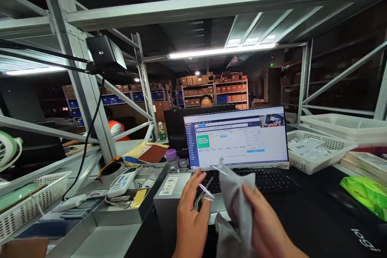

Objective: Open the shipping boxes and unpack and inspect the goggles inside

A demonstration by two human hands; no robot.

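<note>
Pouch, grey, clamped in fingers of right hand, before keyboard, likely raised to keep limp folds visible; left hand at shiny strip, cannot tell whether pinching.

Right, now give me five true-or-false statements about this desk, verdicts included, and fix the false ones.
1. The right hand holds soft grey material. True.
2. The screen is switched off. False: it is lit and shows a page.
3. A white basket to the right of the screen holds packets. True.
4. The bottle with the purple lid stands right of the screen. False: that bottle is on its left.
5. A bright green packet lies to the right of the keyboard. True.
</note>
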